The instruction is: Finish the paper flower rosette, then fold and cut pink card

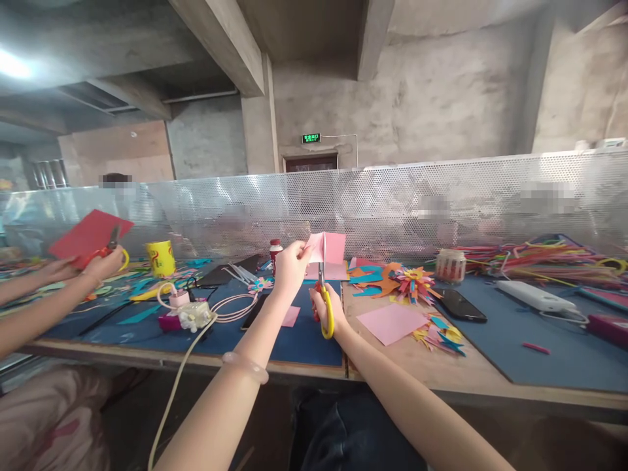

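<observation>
A piece of pink paper is held up over the table, its left edge pinched in the closed fingers of my left hand. My right hand grips scissors with yellow and red handles, and their blades point upward across the paper. Behind my hands lies more pink paper. A small pink piece rests under my left forearm, partly hidden. To the right, a larger pink sheet lies flat near a layered paper flower.
At left, a co-worker's hands hold red paper and scissors. A power strip trails a cable over the table edge. Paper scraps, a phone, a jar and a white device lie rightward. A perforated metal partition stands behind.
</observation>
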Demonstrator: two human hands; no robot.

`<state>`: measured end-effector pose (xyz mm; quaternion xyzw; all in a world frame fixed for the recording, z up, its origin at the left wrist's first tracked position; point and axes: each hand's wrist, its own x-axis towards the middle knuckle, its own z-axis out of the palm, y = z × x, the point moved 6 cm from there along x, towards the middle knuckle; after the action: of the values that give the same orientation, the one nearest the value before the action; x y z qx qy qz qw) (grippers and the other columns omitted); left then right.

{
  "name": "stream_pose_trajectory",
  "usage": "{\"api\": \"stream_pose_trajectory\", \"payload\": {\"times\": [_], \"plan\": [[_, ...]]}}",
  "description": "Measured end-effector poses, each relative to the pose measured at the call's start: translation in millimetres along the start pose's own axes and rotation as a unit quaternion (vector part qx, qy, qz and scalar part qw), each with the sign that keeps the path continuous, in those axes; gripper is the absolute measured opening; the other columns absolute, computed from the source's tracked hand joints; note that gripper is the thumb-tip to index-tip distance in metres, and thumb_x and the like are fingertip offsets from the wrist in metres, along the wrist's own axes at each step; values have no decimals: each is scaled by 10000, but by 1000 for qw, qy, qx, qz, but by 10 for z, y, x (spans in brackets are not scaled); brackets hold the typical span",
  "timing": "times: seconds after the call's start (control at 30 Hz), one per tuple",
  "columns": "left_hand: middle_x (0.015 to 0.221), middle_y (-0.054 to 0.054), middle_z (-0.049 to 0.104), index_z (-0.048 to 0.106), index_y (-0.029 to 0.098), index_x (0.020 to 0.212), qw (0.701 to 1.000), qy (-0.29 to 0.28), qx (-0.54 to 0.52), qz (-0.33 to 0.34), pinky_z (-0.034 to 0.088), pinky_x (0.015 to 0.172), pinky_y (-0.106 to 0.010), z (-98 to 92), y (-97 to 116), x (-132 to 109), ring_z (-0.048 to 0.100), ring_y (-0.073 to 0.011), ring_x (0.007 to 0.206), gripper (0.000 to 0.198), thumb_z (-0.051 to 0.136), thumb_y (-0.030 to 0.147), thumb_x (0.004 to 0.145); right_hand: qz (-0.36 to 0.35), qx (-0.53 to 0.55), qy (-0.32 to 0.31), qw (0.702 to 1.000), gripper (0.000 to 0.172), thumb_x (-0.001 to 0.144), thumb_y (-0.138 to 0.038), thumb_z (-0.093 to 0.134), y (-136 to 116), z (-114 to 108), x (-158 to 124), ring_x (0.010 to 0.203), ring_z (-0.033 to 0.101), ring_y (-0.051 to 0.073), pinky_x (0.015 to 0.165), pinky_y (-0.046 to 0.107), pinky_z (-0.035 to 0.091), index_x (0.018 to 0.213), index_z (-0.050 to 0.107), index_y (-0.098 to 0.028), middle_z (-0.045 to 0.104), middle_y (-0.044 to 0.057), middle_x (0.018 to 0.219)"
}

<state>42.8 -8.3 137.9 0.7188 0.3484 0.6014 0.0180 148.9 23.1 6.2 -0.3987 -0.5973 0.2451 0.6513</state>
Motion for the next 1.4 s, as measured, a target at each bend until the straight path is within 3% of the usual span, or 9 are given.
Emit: {"api": "stream_pose_trajectory", "payload": {"times": [0.4,0.57,0.8,1.03,1.4], "plan": [[467,47,503,567,180,697,999,-34,4,-3,338,426,-189,4,-92,-1,465,-95,402,224,513,366,810,16,34,-50,998,257,748,-422,543,-39,90,-21,518,462,111,497,244,411,831,450,-197,476,-33,673],[462,46,499,569,180,701,999,-39,-12,-11,345,423,-198,36,-152,-23,454,-100,394,238,511,386,806,19,31,-33,999,259,744,-412,544,8,77,0,544,483,111,501,243,436,852,458,-192,513,-7,755],[462,45,505,555,183,672,998,-47,-28,-22,329,398,-196,60,-174,-49,445,-92,366,270,520,420,797,75,28,-2,997,237,807,-444,423,80,40,8,434,456,111,350,216,400,743,444,-217,462,-34,593],[458,46,501,572,177,691,998,-43,-34,-21,328,406,-195,78,-178,-64,443,-91,371,271,518,420,799,74,17,7,997,232,821,-412,389,47,0,-15,337,421,102,301,229,390,698,430,-220,417,-53,529],[458,55,484,576,174,711,997,-46,-50,-23,330,389,-187,82,-174,-45,425,-77,352,256,531,412,795,42,-21,9,999,231,818,-368,401,54,-46,4,367,436,91,341,187,365,656,426,-205,438,-49,489]]}}
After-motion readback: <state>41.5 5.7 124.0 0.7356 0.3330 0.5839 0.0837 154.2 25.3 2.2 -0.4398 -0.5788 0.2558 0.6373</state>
